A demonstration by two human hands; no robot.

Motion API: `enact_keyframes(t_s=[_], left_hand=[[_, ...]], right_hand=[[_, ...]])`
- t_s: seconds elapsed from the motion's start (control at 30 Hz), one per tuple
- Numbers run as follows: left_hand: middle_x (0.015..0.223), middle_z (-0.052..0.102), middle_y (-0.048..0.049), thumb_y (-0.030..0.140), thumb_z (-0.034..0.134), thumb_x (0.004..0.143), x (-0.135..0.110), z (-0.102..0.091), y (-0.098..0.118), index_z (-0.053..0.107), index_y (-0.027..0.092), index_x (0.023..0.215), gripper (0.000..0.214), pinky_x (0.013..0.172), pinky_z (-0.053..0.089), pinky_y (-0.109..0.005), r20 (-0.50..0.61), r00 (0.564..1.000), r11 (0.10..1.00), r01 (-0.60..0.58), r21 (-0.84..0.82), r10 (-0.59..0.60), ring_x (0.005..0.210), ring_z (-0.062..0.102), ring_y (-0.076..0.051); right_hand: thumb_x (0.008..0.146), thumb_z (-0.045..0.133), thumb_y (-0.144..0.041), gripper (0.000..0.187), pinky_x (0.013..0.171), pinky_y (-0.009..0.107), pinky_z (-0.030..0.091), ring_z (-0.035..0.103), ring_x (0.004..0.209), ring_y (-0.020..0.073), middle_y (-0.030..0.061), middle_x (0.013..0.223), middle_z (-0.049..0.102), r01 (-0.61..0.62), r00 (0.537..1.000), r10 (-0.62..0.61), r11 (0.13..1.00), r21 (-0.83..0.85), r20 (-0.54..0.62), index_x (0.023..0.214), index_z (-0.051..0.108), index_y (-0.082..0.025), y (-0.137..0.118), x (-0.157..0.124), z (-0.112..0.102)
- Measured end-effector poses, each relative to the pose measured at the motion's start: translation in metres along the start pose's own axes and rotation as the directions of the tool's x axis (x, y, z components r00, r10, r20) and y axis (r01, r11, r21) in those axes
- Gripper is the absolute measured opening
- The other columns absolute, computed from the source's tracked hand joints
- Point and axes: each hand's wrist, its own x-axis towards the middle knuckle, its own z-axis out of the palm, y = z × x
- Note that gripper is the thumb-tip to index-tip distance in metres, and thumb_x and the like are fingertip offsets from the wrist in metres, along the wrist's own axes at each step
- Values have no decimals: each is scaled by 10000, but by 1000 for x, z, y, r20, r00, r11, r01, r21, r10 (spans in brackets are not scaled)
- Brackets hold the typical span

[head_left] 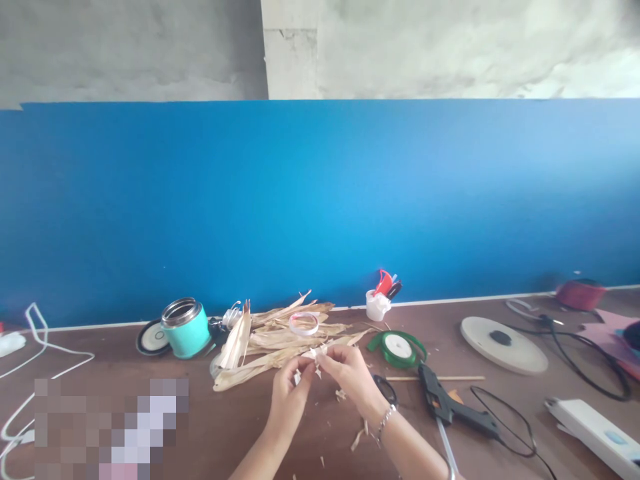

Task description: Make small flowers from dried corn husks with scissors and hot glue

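Note:
My left hand (294,388) and my right hand (349,373) meet above the table, fingertips pinched together. Between them is a small white piece with pointed tips (318,353); it is thin, and the fingers hide most of it. Just behind my hands lies a heap of dry corn husks (280,340), with a roll of clear tape (303,324) on top. Husk scraps (358,439) are scattered under and in front of my hands. Partly behind my right wrist are black scissors handles (386,390).
To the right are a green ribbon spool (399,348), a thin wooden stick (465,378), a black glue gun (450,407) with its cord, a round pale lid (500,343) and a white power strip (597,433). Leftward stands an uncapped turquoise jar (187,333). A white cup (377,305) holds pens.

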Motion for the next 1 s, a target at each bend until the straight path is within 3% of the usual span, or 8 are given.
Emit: enact_keyframes(t_s=[0.33, 0.7, 1.0], left_hand=[[665, 662, -23, 416, 544, 814, -1, 0, -5, 677, 163, 737, 296, 522, 421, -229, 6, 999, 999, 44, -5, -44, 583, 566, -148], [737, 714, -47, 373, 586, 771, -1, 1, 4, 724, 167, 808, 250, 671, 490, -289, -18, 1000, 1000, 12, 28, -11, 727, 642, -209], [692, 700, -42, 426, 600, 756, 0, 1, -7, 714, 151, 804, 301, 628, 479, -273, -1, 990, 988, 143, -54, -143, 710, 633, -213]], right_hand=[[707, 540, -300, 257, 478, 216, 266, 360, 491, 89, -35, 472, 443, 25, 1000, -26, 998, -51, -13, 500, 527, -148, -2, 0, 1], [698, 518, -299, 252, 473, 209, 259, 355, 500, 89, -47, 465, 391, 24, 999, -28, 991, -131, -29, 497, 508, -146, -4, 0, 1], [697, 528, -299, 239, 492, 212, 299, 407, 508, 100, -23, 492, 488, 20, 1000, -21, 995, -99, -10, 536, 595, -135, -6, -1, 1]])
